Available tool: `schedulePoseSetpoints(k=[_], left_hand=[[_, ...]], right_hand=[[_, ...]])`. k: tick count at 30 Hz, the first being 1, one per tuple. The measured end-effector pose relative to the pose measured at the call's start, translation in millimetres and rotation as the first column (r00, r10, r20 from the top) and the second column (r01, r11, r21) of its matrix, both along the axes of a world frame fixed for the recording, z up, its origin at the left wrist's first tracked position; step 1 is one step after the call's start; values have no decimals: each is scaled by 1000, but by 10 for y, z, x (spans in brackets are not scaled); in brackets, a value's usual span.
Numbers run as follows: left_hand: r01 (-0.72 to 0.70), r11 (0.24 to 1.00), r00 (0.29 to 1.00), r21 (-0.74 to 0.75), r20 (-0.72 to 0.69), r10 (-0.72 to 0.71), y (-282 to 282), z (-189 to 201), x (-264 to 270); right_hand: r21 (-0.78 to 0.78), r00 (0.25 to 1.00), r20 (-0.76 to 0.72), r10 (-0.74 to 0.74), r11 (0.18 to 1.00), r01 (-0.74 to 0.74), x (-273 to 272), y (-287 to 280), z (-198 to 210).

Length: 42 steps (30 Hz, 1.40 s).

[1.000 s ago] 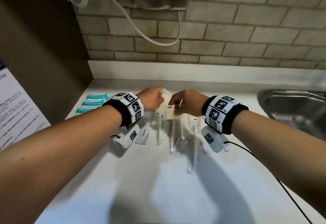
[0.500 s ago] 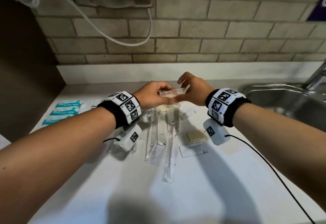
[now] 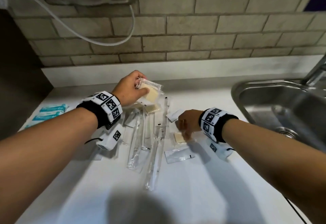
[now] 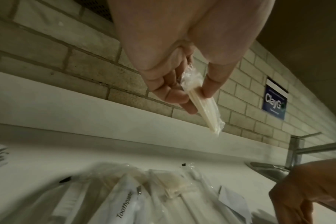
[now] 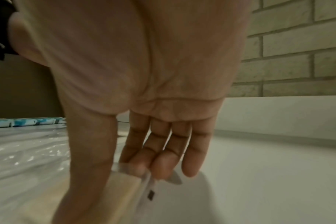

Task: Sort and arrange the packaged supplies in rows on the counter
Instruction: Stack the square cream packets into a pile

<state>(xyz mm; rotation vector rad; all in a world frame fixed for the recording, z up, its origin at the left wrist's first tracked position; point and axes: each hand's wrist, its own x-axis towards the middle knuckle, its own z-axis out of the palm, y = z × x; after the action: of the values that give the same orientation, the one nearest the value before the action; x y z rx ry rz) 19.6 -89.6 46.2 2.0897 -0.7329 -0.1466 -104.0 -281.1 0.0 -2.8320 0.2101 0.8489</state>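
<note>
My left hand is raised over the back of the counter and pinches pale square packets in clear wrap between thumb and fingers; the left wrist view shows the same packets edge-on in that hand. My right hand is down on the counter at the right of the pile. Its thumb and fingertips pinch the clear wrap of another pale square packet, which the right wrist view shows as a packet still lying on the counter under the hand. One more pale packet lies below the left hand.
Several long clear-wrapped packets lie heaped mid-counter, one marked toothpaste. Teal packets sit in a row at far left. White sachets lie near the right hand. A steel sink borders the right; a brick wall stands behind.
Both hands held one pale packet together above the pile. The right hand has since let go and dropped to a packet on the counter, while the left hand keeps its packets raised at the back.
</note>
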Motion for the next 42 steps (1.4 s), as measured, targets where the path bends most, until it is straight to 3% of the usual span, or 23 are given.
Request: schedulePoseSetpoints(k=[4, 12, 21, 26, 34, 42], left_hand=[[-39, 999, 999, -1, -26, 39, 95, -9, 114], [-199, 975, 974, -101, -133, 185, 222, 78, 342], [-236, 969, 959, -75, -176, 220, 332, 6, 535], [-242, 969, 955, -55, -192, 228, 344, -73, 625], [-291, 955, 942, -52, -188, 277, 394, -32, 751], [-305, 952, 934, -14, -199, 296, 570, -85, 725]], right_hand=[[117, 1000, -5, -11, 993, 12, 230, -57, 50], [175, 968, 230, 101, 974, -143, 1001, 82, 483], [117, 984, 103, 143, 981, -154, 1543, 255, 76], [-58, 949, 71, 309, 951, -305, 1679, 285, 56], [57, 937, 105, 334, 938, -341, 1966, 424, 337], [31, 913, 11, 407, 913, -407, 2053, 752, 60]])
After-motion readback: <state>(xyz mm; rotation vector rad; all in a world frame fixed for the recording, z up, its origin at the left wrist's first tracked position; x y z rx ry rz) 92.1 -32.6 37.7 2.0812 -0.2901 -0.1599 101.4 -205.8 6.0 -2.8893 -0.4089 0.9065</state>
